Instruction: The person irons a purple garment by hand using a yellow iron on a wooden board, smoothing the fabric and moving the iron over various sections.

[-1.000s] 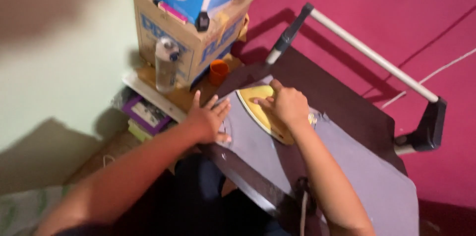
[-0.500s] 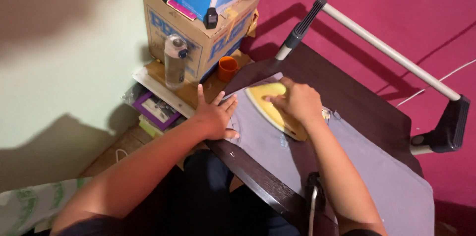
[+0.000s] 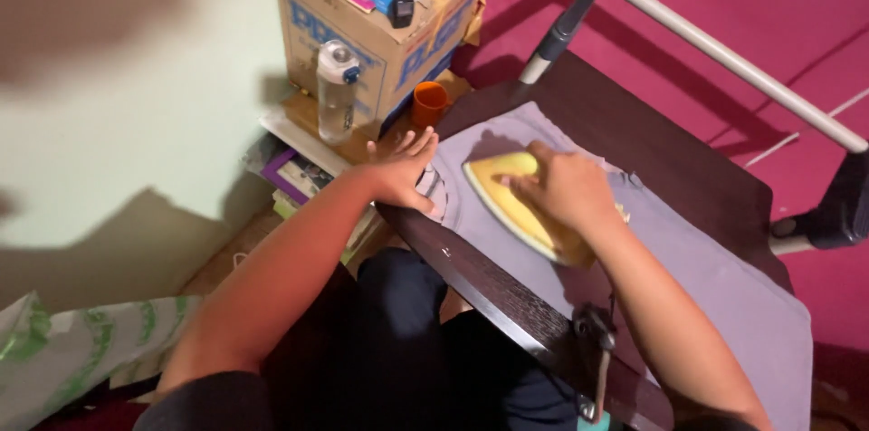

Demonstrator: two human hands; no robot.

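- On the dark desk (image 3: 688,168), mid-scene, a grey cloth (image 3: 715,277) lies spread flat, running from the far left corner down toward the near right.
- Right hand (image 3: 566,191) sits on top of a yellow iron (image 3: 507,200), fingers (image 3: 520,179) curled down over its upper part; the grip itself is hidden under the hand, so how tightly it closes I cannot tell, but it is clearly holding the iron.
- That iron rests sole-down on the cloth, pointed tip aimed toward the left edge of the desk.
- Left hand (image 3: 405,173) lies flat with fingers (image 3: 418,143) spread wide, pressing the cloth's end just beside the iron's tip at the desk's left edge. Nothing gripped there, only pinned.
- Handling, as I judge it: the iron looks stiff and fairly heavy, best taken from above at the handle, with the sole presumably hot and not to be touched. The cloth is soft and light, likely to slide or bunch unless held flat, as the left hand is doing.
- Far left, beyond the desk: an orange cup (image 3: 429,103), a clear water bottle (image 3: 336,91) and a cardboard box (image 3: 385,28) stacked on a low shelf (image 3: 290,128).
- Far right, a pale bar (image 3: 724,55) with dark end pieces runs above the pink surface.
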